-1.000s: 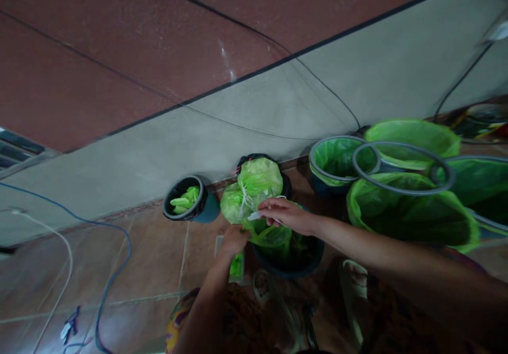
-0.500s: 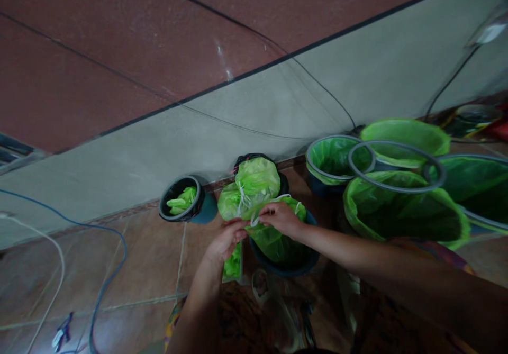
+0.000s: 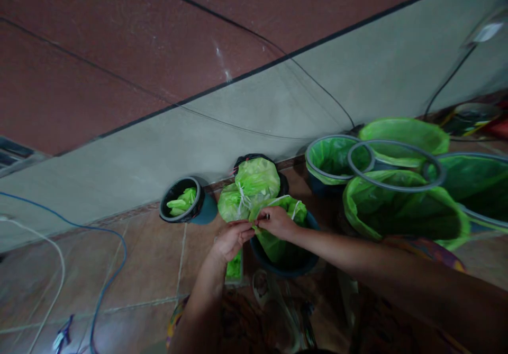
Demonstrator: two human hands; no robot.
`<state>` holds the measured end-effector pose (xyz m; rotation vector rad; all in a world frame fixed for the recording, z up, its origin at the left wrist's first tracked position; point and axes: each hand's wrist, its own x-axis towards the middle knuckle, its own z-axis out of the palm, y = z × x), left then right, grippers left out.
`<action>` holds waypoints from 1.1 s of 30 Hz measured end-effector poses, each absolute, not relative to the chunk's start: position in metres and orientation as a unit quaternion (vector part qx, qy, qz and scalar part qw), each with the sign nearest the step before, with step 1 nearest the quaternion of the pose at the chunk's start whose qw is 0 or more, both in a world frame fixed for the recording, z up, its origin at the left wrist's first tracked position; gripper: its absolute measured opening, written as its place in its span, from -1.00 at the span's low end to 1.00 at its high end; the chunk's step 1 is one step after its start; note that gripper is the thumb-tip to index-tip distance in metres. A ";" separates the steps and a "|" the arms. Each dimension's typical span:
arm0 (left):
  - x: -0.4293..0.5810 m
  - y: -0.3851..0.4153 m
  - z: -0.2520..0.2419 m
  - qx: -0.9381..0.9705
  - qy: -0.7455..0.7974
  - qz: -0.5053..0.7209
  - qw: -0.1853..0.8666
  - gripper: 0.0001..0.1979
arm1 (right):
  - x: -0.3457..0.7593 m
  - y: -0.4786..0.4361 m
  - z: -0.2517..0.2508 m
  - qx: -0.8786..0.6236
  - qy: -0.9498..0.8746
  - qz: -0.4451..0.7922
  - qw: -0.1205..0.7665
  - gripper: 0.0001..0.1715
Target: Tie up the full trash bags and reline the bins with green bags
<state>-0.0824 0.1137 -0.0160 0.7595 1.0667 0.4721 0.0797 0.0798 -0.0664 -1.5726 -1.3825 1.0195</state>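
A green plastic bag with a white drawstring lies over the rim of a dark blue bucket in front of me. My left hand pinches the bag's left edge. Close beside it, my right hand has its fingers closed on the same edge, and the fingertips of both nearly meet. White drawstring loops show behind my right hand. Tied green bags rest just beyond the bucket, against a black bag.
A small bucket with green plastic inside stands left by the wall. Several green-lined buckets stand at right, a loose grey ring over them. Blue cable and white cable cross the floor at left.
My left hand has shifted slightly right and my right hand slightly left along the bag's edge. The white drawstring piece between my fingers no longer shows.
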 end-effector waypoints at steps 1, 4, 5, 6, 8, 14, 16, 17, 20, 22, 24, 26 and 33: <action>-0.082 0.114 -0.014 0.369 0.489 0.221 0.759 -0.76 | 0.082 0.081 -0.066 -0.618 -0.539 0.411 0.399 -0.94; -0.081 0.116 -0.008 0.496 0.510 0.191 0.677 -0.84 | 0.089 0.083 -0.063 -0.606 -0.513 0.443 0.416 -0.97; -0.081 0.116 -0.005 0.556 0.530 0.170 0.617 -0.84 | 0.091 0.083 -0.061 -0.605 -0.496 0.458 0.422 -0.93; -0.082 0.116 -0.001 0.615 0.550 0.153 0.544 -0.81 | 0.094 0.084 -0.059 -0.606 -0.475 0.474 0.427 -0.89; -0.084 0.116 0.008 0.696 0.574 0.138 0.409 -0.78 | 0.100 0.085 -0.054 -0.612 -0.435 0.498 0.433 -0.83; -0.085 0.115 0.039 0.740 0.547 0.250 0.302 -0.88 | 0.133 0.094 -0.023 -0.619 -0.552 0.401 0.390 -0.88; -0.082 0.115 0.044 0.728 0.511 0.303 0.342 -0.85 | 0.147 0.095 -0.006 -0.617 -0.610 0.343 0.359 -0.88; -0.079 0.115 0.045 0.716 0.492 0.325 0.374 -0.85 | 0.155 0.094 0.004 -0.615 -0.627 0.328 0.347 -0.87; -0.068 0.116 0.041 0.660 0.452 0.381 0.464 -0.81 | 0.171 0.088 0.028 -0.578 -0.631 0.369 0.362 -0.79; -0.058 0.116 0.038 0.623 0.433 0.410 0.506 -0.78 | 0.173 0.082 0.037 -0.516 -0.615 0.449 0.393 -0.66; -0.048 0.115 0.036 0.601 0.414 0.424 0.536 -0.75 | 0.166 0.078 0.038 -0.463 -0.604 0.502 0.412 -0.52; -0.040 0.113 0.037 0.603 0.400 0.409 0.556 -0.74 | 0.155 0.078 0.034 -0.444 -0.616 0.505 0.410 -0.51; -0.021 0.120 0.025 0.559 0.426 0.448 0.552 -0.68 | 0.144 0.088 0.029 -0.558 -0.605 0.421 0.380 -0.71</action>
